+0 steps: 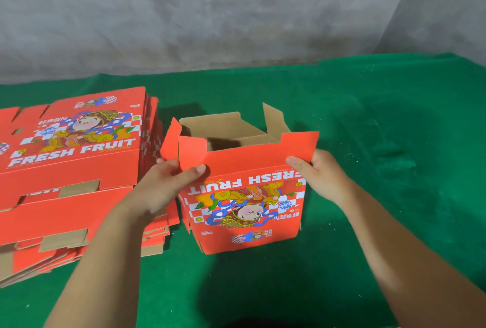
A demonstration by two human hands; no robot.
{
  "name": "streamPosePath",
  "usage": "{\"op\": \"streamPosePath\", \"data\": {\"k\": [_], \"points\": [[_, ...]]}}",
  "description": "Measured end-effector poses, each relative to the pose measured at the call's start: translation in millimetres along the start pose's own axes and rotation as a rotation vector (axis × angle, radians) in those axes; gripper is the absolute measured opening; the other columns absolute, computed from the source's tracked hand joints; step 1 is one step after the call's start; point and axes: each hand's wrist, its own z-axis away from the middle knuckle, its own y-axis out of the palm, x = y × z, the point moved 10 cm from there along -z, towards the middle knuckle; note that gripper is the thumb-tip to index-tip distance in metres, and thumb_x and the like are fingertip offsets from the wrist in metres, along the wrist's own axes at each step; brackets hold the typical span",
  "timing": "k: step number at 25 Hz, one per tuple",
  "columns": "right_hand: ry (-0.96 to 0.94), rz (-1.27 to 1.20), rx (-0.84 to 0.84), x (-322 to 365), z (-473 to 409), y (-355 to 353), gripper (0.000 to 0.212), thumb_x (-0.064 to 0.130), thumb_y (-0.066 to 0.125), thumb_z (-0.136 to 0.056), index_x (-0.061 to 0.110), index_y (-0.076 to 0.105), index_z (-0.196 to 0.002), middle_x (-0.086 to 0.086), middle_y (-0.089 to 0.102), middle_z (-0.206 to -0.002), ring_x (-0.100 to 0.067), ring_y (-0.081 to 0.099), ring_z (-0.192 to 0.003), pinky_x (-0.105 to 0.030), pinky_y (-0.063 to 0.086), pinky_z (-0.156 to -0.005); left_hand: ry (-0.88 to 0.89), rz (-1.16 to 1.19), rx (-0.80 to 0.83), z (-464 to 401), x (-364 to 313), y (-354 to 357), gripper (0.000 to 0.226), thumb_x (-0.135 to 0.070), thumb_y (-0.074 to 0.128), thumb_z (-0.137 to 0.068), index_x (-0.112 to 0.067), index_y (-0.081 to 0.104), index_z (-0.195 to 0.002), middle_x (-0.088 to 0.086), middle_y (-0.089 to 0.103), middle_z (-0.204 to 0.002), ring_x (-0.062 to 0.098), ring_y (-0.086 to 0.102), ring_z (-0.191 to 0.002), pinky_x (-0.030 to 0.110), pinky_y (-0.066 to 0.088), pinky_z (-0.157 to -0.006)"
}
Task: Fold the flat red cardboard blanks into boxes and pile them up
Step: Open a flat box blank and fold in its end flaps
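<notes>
Two bare hands work at one half-formed red box (244, 196) near the middle of the green cloth-covered table (381, 117), seen from the single head camera looking forward and down. The box stands open-topped, its brown inner walls showing, and its printed near face reads upside down from this side, with the words FRESH FRUIT and a cartoon figure inverted.

The left hand (168, 183) grips the box's upper left corner: the thumb lies across the front of the near red flap (247, 151), and the other fingers curl behind the corner, next to a small side flap (171, 141) that sticks out to the left. The right hand (318, 172) pinches the same near flap at its upper right end, thumb on the front surface, fingers wrapped behind the edge. Both forearms reach in from the bottom of the picture.

At the back of the box a brown flap (274, 120) stands upright at the right rear corner, and the rear wall rises plain and unprinted on the inside.

Just left of the box, touching or nearly touching its left side, a tall stack of flat blanks (79, 170) lies on the table. The top blank shows the same print right way up. Lower blanks are fanned unevenly, brown edges showing.

Behind the table is a rough grey wall (210, 12). Small pale specks dot the cloth to the right.
</notes>
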Motion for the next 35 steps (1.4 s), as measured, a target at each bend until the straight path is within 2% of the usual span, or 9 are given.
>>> {"op": "streamPosePath", "data": {"k": [3, 12, 16, 19, 22, 25, 28, 32, 35], "points": [[-0.046, 0.022, -0.022, -3, 4, -3, 0.049, 0.057, 0.062, -0.094, 0.031, 0.066, -0.135, 0.016, 0.054, -0.151, -0.002, 0.059, -0.128, -0.028, 0.049, -0.102, 0.060, 0.174, 0.055, 6, -22, 22, 0.049, -0.061, 0.065, -0.091, -0.032, 0.063, -0.131, -0.012, 0.075, -0.121, 0.003, 0.072, -0.109, 0.028, 0.051, -0.095], [-0.070, 0.059, -0.186, -21, 25, -32, 0.036, 0.070, 0.054, -0.091, 0.066, 0.050, -0.126, 0.020, 0.056, -0.132, 0.004, 0.058, -0.120, -0.027, 0.048, -0.096, 0.153, 0.378, -0.287, 8, 2, 50, 0.076, -0.079, 0.045, -0.095, -0.041, 0.033, -0.159, -0.011, 0.043, -0.161, 0.013, 0.043, -0.148, 0.052, 0.034, -0.122], [-0.020, -0.006, -0.215, -22, 24, -31, 0.046, 0.071, 0.045, -0.094, 0.036, 0.065, -0.117, 0.007, 0.068, -0.111, -0.014, 0.067, -0.104, -0.035, 0.051, -0.085, 0.194, 0.285, -0.601, 27, 12, 37, 0.038, -0.055, 0.044, -0.106, -0.036, 0.065, -0.131, -0.003, 0.066, -0.136, 0.015, 0.059, -0.131, 0.046, 0.044, -0.113], [0.122, 0.072, -0.227, -22, 20, -25, 0.036, 0.037, 0.053, -0.104, 0.028, 0.044, -0.138, -0.008, 0.055, -0.133, -0.034, 0.057, -0.117, -0.039, 0.046, -0.090, 0.076, -0.010, -0.844, 41, 10, 13, 0.025, -0.044, 0.062, -0.095, -0.039, 0.072, -0.117, 0.002, 0.066, -0.103, 0.025, 0.065, -0.102, 0.047, 0.052, -0.093], [0.047, 0.466, -0.377, 15, 26, -31, 0.080, 0.010, 0.067, -0.090, 0.031, 0.027, -0.156, -0.013, 0.036, -0.140, -0.035, 0.037, -0.123, -0.047, 0.031, -0.104, 0.117, -0.140, -0.830, 37, -3, 8, 0.045, -0.032, 0.074, -0.087, -0.023, 0.061, -0.130, -0.004, 0.067, -0.099, 0.029, 0.064, -0.097, 0.054, 0.052, -0.089], [-0.251, 0.843, -0.414, 76, 25, 5, 0.064, 0.012, 0.073, -0.079, 0.030, 0.056, -0.138, -0.006, 0.045, -0.123, -0.032, 0.038, -0.110, -0.046, 0.027, -0.091, 0.194, -0.218, -0.807, 36, -20, 9, 0.059, -0.013, 0.072, -0.082, -0.014, 0.047, -0.136, -0.022, 0.060, -0.081, 0.034, 0.065, -0.094, 0.053, 0.051, -0.084], [-0.211, 0.795, -0.056, 67, -1, 52, 0.055, 0.032, 0.055, -0.096, 0.032, 0.045, -0.150, -0.003, 0.047, -0.145, -0.032, 0.043, -0.133, -0.044, 0.035, -0.105, 0.155, -0.513, -0.734, 26, -31, 9, 0.050, -0.009, 0.060, -0.086, -0.019, 0.067, -0.135, -0.005, 0.053, -0.086, 0.041, 0.058, -0.094, 0.050, 0.048, -0.082], [0.008, 0.704, 0.145, 22, -20, 53, 0.088, 0.053, 0.045, -0.090, 0.043, -0.004, -0.161, -0.002, -0.030, -0.168, -0.035, -0.001, -0.158, -0.048, 0.007, -0.127, 0.185, -0.554, -0.575, 16, -26, 21, 0.032, -0.033, 0.051, -0.082, -0.024, 0.079, -0.096, -0.002, 0.060, -0.102, 0.029, 0.054, -0.099, 0.044, 0.040, -0.091], [-0.099, 0.731, 0.125, 26, -16, 56, 0.079, 0.054, 0.042, -0.090, 0.041, 0.010, -0.161, -0.009, -0.026, -0.169, -0.038, 0.004, -0.156, -0.050, 0.009, -0.126, 0.115, -0.656, -0.535, -6, -29, 24, 0.029, -0.044, 0.049, -0.093, -0.033, 0.074, -0.101, -0.005, 0.064, -0.100, 0.028, 0.051, -0.101, 0.042, 0.036, -0.091]]}}
